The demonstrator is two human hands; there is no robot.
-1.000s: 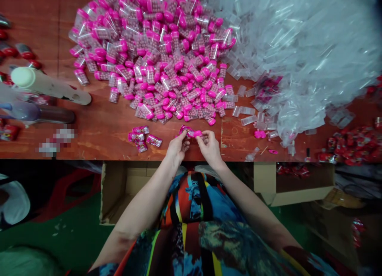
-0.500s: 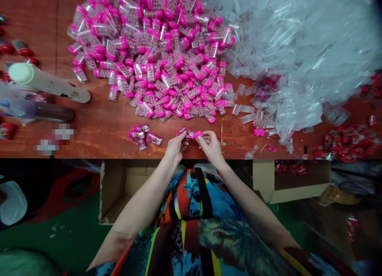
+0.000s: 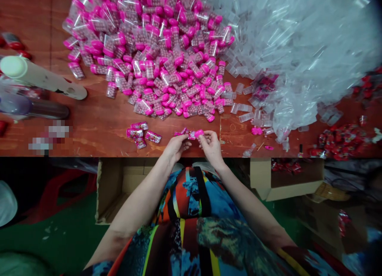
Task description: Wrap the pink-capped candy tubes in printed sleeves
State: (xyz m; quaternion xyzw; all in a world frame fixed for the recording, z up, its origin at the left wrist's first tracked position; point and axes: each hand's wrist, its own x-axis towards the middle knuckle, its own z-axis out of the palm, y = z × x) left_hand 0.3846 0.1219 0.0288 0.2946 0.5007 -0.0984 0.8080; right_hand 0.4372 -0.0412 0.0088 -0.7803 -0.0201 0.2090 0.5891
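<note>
Biggest thing on your wooden table (image 3: pixel 98 129) is that cloud of clear plastic sleeves (image 3: pixel 298 49) on the right, then the heap of pink-capped candy tubes (image 3: pixel 155 57) in the middle. None of that has budged over the last second; it only slides down the picture a bit because your head tipped. Smaller: the little cluster of wrapped tubes (image 3: pixel 140 133) sits just left of your hands, same count as before, so nothing new has landed there yet. Smallest: the one pink-capped tube (image 3: pixel 191 133) is held just above the near table edge, between your hands. Your left hand (image 3: pixel 176 146) pinches the printed end, your right hand (image 3: pixel 211 145) has fingertips closed on the pink cap end. Same pinch as a second ago, so I'd guess you're mid-wrap on this piece.
</note>
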